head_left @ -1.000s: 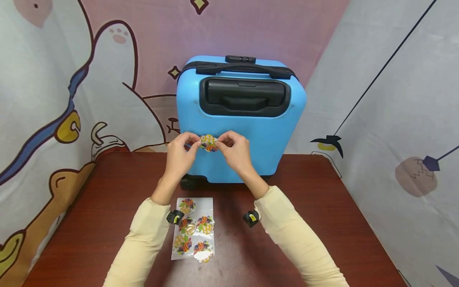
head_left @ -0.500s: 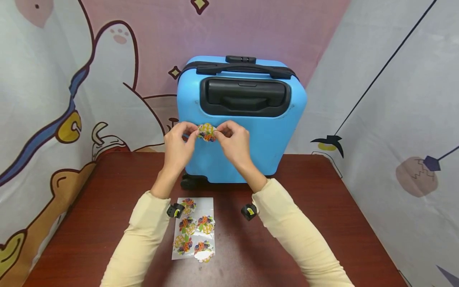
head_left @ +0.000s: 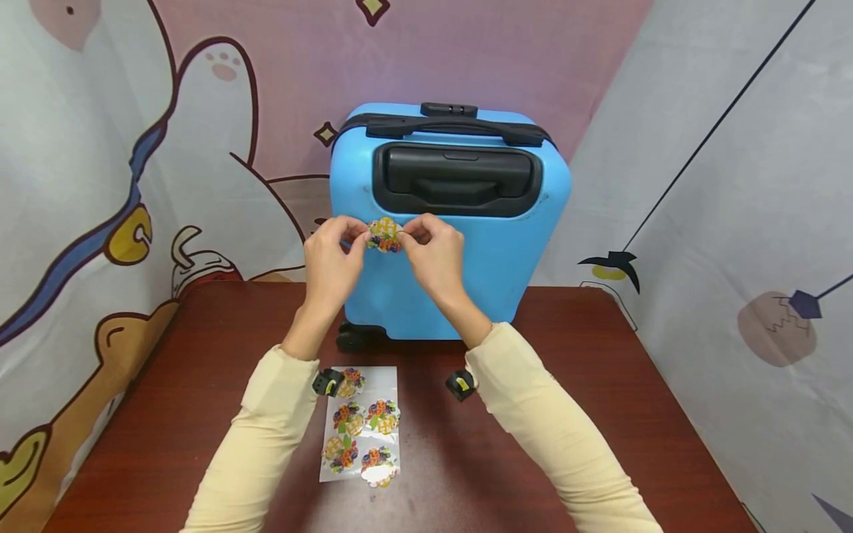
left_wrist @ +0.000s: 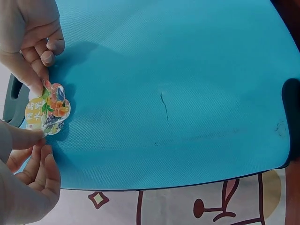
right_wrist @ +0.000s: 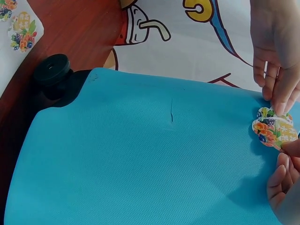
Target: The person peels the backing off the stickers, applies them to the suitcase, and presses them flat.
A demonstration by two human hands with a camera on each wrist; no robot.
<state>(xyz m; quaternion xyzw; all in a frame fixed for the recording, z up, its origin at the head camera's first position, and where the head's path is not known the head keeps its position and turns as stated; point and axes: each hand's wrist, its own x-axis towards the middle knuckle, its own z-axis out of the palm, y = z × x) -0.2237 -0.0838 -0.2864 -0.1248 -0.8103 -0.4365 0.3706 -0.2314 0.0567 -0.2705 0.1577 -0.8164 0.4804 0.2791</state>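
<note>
In the head view, left hand [head_left: 335, 255] and right hand [head_left: 436, 255] pinch a fruit sticker [head_left: 384, 235] before a blue suitcase [head_left: 493, 255], sticker sheet [head_left: 383, 385] at six o'clock. Left wrist reveals a dark line [left_wrist: 164, 107]; right wrist adds a wheel [right_wrist: 51, 70] at ten o'clock.

A fruit-printed sticker [left_wrist: 55, 111] is pinched at opposite edges by the left hand [left_wrist: 30, 173] below and the right hand [left_wrist: 30, 35] above. It is held over the blue suitcase [left_wrist: 187, 65]; whether the shell is touched by it cannot be told. The shell is marked by a thin dark line [left_wrist: 164, 108]. Along the bottom, a patterned cloth [left_wrist: 171, 211] is seen, and at the right edge a black corner piece [left_wrist: 292, 117].
</note>
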